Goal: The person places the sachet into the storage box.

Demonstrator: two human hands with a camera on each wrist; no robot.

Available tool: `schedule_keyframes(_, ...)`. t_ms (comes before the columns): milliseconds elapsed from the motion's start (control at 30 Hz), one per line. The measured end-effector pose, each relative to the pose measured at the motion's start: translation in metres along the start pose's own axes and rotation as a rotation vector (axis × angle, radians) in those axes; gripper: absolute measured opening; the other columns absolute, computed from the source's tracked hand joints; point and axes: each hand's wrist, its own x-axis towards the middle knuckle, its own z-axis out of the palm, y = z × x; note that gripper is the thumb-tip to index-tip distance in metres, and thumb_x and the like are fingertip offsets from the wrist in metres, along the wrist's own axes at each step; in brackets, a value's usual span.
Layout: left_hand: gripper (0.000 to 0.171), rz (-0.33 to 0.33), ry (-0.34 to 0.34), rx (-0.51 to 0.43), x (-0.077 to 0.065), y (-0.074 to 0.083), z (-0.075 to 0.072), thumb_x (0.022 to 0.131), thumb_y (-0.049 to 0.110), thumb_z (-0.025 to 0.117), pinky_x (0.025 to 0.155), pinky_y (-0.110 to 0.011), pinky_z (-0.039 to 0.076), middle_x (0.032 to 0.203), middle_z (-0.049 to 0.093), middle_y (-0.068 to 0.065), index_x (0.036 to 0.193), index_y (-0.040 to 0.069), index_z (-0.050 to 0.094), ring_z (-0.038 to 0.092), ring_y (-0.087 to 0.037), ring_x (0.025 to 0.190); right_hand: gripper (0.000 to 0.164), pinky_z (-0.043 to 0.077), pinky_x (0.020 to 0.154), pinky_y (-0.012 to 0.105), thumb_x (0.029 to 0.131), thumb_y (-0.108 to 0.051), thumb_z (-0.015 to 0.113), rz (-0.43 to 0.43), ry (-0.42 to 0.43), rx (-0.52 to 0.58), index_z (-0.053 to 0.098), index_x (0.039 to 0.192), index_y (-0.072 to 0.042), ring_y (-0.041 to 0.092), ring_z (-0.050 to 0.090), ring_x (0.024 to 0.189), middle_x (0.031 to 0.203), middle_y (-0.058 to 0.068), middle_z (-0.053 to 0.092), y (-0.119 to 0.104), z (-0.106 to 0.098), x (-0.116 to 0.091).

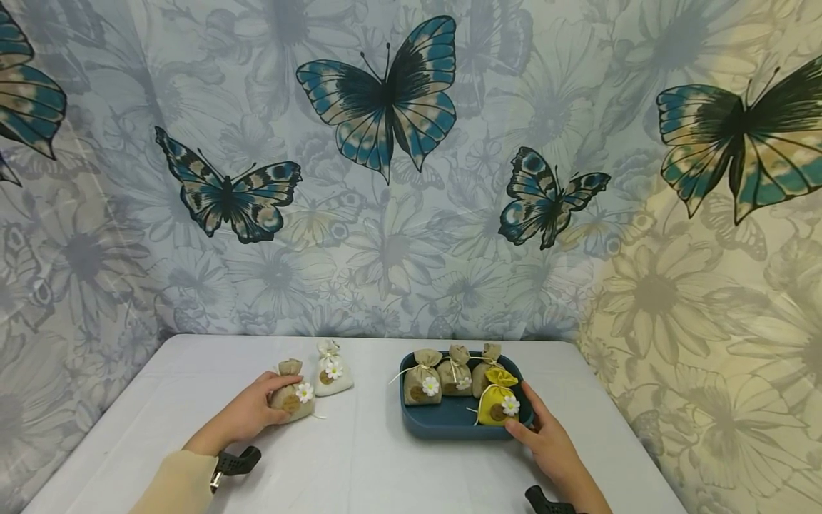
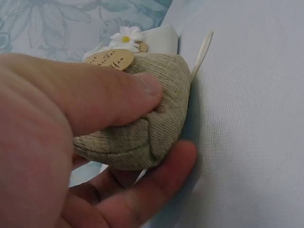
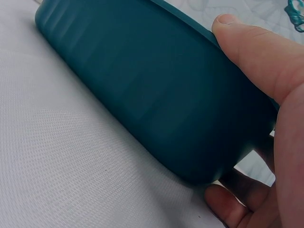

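On the left of the table, my left hand (image 1: 252, 410) grips a beige drawstring sachet (image 1: 294, 403) with a white flower and a round tag. The left wrist view has the thumb across the sachet's cloth (image 2: 166, 90) and fingers beneath it. Just behind stands a white sachet (image 1: 334, 375). My right hand (image 1: 546, 439) holds the right end of a dark blue tray (image 1: 443, 430), thumb at the rim and fingers around the outer side. Inside the tray are a yellow sachet (image 1: 493, 407) at front right and beige sachets (image 1: 422, 382) along the back.
A white cloth covers the table (image 1: 359, 464). Behind it hangs a backdrop (image 1: 392, 264) printed with butterflies and flowers. A dark band (image 1: 237, 462) sits on the left wrist, and another dark device (image 1: 546, 502) is at the right wrist.
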Motion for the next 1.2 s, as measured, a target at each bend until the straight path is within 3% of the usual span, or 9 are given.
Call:
schedule_keyframes(167,0.071,-0.062,0.005,-0.244,-0.004,0.003,0.0,0.077,0.005,0.083,0.067,-0.036,0.054,0.135,0.049,-0.023,0.142,0.006,0.055,0.058,-0.026,0.091,0.09,0.04,0.103,0.047,0.094,-0.042,0.07,0.0,0.002,-0.006,0.014,0.162,-0.018,0.041,0.033,0.14,0.161,0.021,0.018,-0.001,0.0,-0.001)
schedule_keyframes(267,0.074,-0.065,-0.016,-0.416,-0.007,0.005,-0.003,0.08,0.004,0.082,0.072,-0.039,0.056,0.14,0.043,-0.029,0.146,0.002,0.048,0.061,-0.028,0.097,0.09,0.04,0.103,0.048,0.095,-0.041,0.069,-0.003,-0.001,-0.009,0.014,0.162,-0.018,0.041,0.033,0.14,0.162,0.021,0.017,0.0,0.0,-0.002)
schedule_keyframes(400,0.075,-0.031,-0.043,-0.548,-0.008,0.01,-0.007,0.084,0.004,0.079,0.077,-0.04,0.056,0.14,0.041,-0.03,0.149,-0.001,0.042,0.062,-0.027,0.101,0.09,0.04,0.103,0.048,0.095,-0.04,0.069,-0.004,0.0,-0.001,0.014,0.162,-0.018,0.041,0.033,0.14,0.162,0.021,0.017,0.0,-0.001,-0.002)
schedule_keyframes(667,0.073,0.016,-0.041,-0.6,-0.005,0.035,-0.009,0.086,0.001,0.075,0.082,-0.038,0.055,0.15,0.03,-0.03,0.15,-0.001,0.04,0.059,-0.031,0.113,0.089,0.044,0.099,0.044,0.094,-0.039,0.07,0.001,0.005,0.021,0.015,0.162,-0.019,0.041,0.037,0.137,0.161,0.021,0.019,0.001,0.0,-0.003)
schedule_keyframes(867,0.068,0.02,-0.025,-0.575,0.001,0.064,-0.006,0.086,0.002,0.076,0.086,-0.036,0.053,0.147,0.036,-0.028,0.147,0.003,0.046,0.056,-0.035,0.118,0.09,0.043,0.101,0.045,0.094,-0.04,0.07,0.003,0.001,0.026,0.016,0.162,-0.019,0.041,0.035,0.138,0.161,0.021,0.02,-0.001,0.0,-0.003)
schedule_keyframes(1000,0.066,0.053,-0.045,-0.597,0.009,0.082,0.0,0.087,0.003,0.076,0.086,-0.036,0.053,0.145,0.038,-0.027,0.146,0.002,0.047,0.058,-0.033,0.116,0.09,0.041,0.102,0.049,0.094,-0.041,0.07,0.001,0.005,0.008,0.016,0.162,-0.019,0.042,0.035,0.138,0.161,0.021,0.019,-0.002,-0.001,-0.002)
schedule_keyframes(1200,0.065,0.121,-0.096,-0.693,0.022,0.108,0.018,0.089,0.003,0.074,0.085,-0.036,0.054,0.138,0.044,-0.027,0.146,-0.001,0.044,0.06,-0.03,0.112,0.091,0.042,0.101,0.048,0.093,-0.041,0.071,0.003,0.005,0.022,0.016,0.162,-0.02,0.041,0.037,0.137,0.161,0.02,0.019,-0.001,-0.001,-0.002)
